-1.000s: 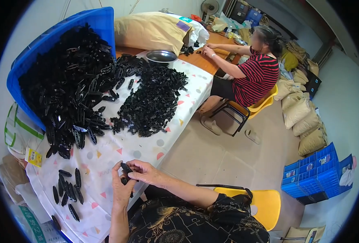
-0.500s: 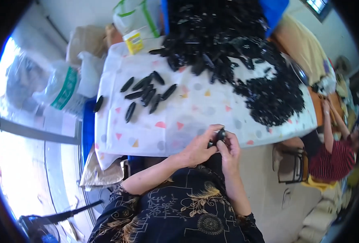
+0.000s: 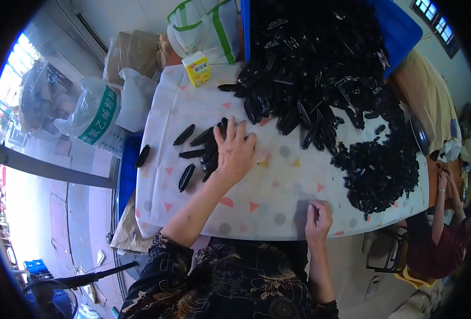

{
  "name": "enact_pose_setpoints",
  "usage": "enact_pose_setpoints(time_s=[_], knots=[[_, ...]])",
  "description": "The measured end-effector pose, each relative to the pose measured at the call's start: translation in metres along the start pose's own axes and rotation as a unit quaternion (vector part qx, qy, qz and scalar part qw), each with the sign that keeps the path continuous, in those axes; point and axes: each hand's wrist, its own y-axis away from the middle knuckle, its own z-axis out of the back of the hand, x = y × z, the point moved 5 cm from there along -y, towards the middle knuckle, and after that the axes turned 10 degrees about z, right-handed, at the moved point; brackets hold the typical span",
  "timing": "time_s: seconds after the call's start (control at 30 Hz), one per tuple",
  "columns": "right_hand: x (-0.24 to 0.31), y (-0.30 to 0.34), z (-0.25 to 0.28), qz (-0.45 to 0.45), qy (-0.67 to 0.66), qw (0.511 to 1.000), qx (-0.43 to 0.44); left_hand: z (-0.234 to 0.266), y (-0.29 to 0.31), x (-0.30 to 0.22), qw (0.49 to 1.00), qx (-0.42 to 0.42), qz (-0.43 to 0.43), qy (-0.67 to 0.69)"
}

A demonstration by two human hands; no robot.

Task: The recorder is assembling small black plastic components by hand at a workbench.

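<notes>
My left hand (image 3: 236,151) lies palm down over a loose group of long black oval plastic parts (image 3: 193,153) on the left of the table. Its fingers are spread and touch or cover the group's right side; anything beneath the palm is hidden. Closest to me in that group lies a part with pale lines on its face (image 3: 186,177). My right hand (image 3: 319,220) rests near the table's front edge, fingers curled in and thumb on top. Whatever those fingers may hold is hidden.
A blue crate (image 3: 403,37) spills a large heap of black oval parts (image 3: 310,69) onto the patterned tablecloth (image 3: 267,207). Smaller black pieces (image 3: 381,175) are piled at the right. A yellow drink carton (image 3: 197,69) stands at the back left. Another person (image 3: 440,242) sits at the right.
My hands have separated. The left has moved from the black part both held near the front edge, out to the group on the left; the right stays near the edge. The view has shifted.
</notes>
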Motion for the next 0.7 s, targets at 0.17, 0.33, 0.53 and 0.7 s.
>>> enact_pose_setpoints(time_s=[0.17, 0.33, 0.53, 0.7], knots=[[-0.001, -0.002, -0.005, 0.007, 0.013, 1.0, 0.006, -0.006, -0.011, 0.057, 0.997, 0.034, 0.07, -0.02], [0.006, -0.004, -0.009, -0.003, 0.037, 0.999, 0.02, 0.014, -0.017, 0.12, 0.993, 0.041, 0.102, -0.046], [0.011, -0.008, -0.01, 0.043, 0.075, 0.996, 0.007, 0.028, -0.023, 0.185, 0.99, 0.002, 0.118, -0.072], [0.01, -0.01, -0.009, 0.04, 0.099, 0.994, -0.005, 0.036, -0.021, 0.236, 0.982, -0.015, 0.15, -0.11]])
